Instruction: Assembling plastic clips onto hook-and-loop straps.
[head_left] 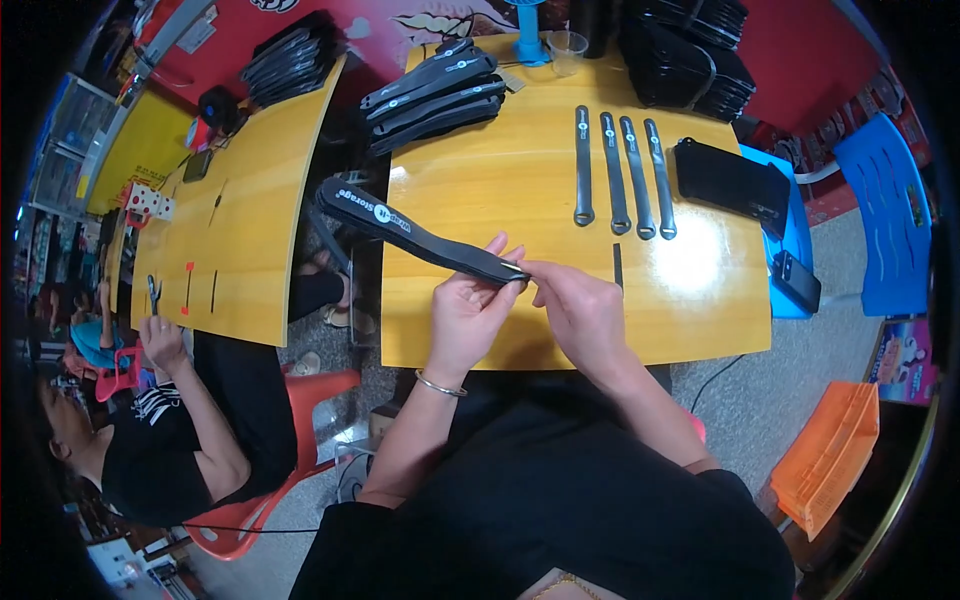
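A bundle of black straps [420,240] with white print reaches up and left from my hands over the table's near edge. My left hand [468,308] is closed round its lower right end, where a small shiny bit shows. At that same end, the fingers of my right hand [575,300] pinch the tip; exactly what they grip there is partly hidden. Several grey-black straps [584,165] with slotted round ends lie side by side beyond my right hand. A short, narrow black strip [618,265] lies just past that hand.
On the yellow table [480,345] sit a heap of black straps [435,95], bundled black packs [690,60], a black zip pouch [733,183] and a clear cup [567,52]. A phone [796,281] rests on a blue stool at right. A co-worker [170,430] sits at the left table.
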`<state>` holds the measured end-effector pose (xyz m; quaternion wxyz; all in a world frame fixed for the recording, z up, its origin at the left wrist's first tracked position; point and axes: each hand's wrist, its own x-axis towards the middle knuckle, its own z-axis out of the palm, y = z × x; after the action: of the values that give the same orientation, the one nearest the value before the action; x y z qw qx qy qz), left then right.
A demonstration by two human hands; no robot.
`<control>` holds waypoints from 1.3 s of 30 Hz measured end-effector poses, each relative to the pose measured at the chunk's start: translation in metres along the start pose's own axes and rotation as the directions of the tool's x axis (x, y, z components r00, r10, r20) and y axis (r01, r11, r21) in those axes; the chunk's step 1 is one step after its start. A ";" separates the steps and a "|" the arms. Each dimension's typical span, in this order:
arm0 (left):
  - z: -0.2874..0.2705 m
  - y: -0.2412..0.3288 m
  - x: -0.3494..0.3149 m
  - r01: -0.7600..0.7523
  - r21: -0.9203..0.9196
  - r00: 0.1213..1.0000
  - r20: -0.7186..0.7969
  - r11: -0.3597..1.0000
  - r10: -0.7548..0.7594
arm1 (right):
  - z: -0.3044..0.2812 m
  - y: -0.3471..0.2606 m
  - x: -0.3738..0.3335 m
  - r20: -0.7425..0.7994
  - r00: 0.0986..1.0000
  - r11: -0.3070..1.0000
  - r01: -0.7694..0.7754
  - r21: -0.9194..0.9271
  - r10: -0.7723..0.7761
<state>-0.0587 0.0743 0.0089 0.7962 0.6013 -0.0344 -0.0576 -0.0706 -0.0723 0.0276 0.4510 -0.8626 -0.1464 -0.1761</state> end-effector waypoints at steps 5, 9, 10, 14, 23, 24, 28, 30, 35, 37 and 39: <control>0.000 -0.004 0.000 0.012 0.026 1.000 -0.026 1.000 -0.011 | 0.000 0.004 -0.002 0.019 1.000 0.999 -0.001 -0.036 0.001; -0.001 -0.003 0.003 -0.108 0.032 0.994 -0.028 0.994 0.109 | 0.000 -0.002 0.003 -0.019 1.000 0.999 0.015 -0.040 -0.016; -0.002 -0.005 0.004 -0.108 0.033 0.994 -0.023 0.994 0.109 | 0.002 -0.003 0.004 -0.032 0.999 0.999 0.039 -0.035 -0.040; 0.004 -0.005 0.005 -0.061 -0.044 0.997 -0.054 0.997 0.059 | 0.003 0.000 0.004 -0.052 0.998 0.998 0.044 -0.049 -0.046; -0.013 -0.002 -0.009 0.014 0.225 0.999 0.028 0.974 -0.021 | -0.006 0.010 -0.004 0.027 0.999 0.996 0.038 -0.075 -0.036; -0.018 0.000 -0.011 -0.020 0.328 0.998 0.065 0.945 -0.001 | -0.009 0.009 -0.004 0.027 0.999 0.996 0.037 -0.076 -0.035; -0.039 0.018 -0.025 -0.077 0.806 0.993 0.115 0.587 -0.028 | -0.032 0.004 0.006 0.051 0.997 0.986 0.064 -0.152 -0.057; -0.052 0.014 -0.028 -0.045 0.814 0.979 0.153 0.580 -0.138 | -0.044 0.003 0.011 0.056 0.996 0.980 0.078 -0.184 -0.068; -0.032 0.007 -0.028 0.071 0.351 0.961 0.225 0.934 -0.158 | -0.054 -0.025 0.008 0.267 0.943 0.921 0.274 -0.276 -0.200; -0.021 0.014 -0.022 0.094 0.198 0.962 0.234 0.976 -0.140 | -0.059 -0.032 0.008 0.359 0.921 0.914 0.267 -0.305 -0.149; -0.021 0.015 -0.016 0.220 -0.109 0.948 0.259 0.969 -0.186 | -0.068 -0.037 0.007 0.354 0.927 0.942 0.221 -0.254 -0.122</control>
<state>-0.0707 0.1009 0.0180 0.8147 0.5340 -0.0670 -0.2161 -0.0916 -0.1077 0.0941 0.2712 -0.9202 -0.2688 -0.0865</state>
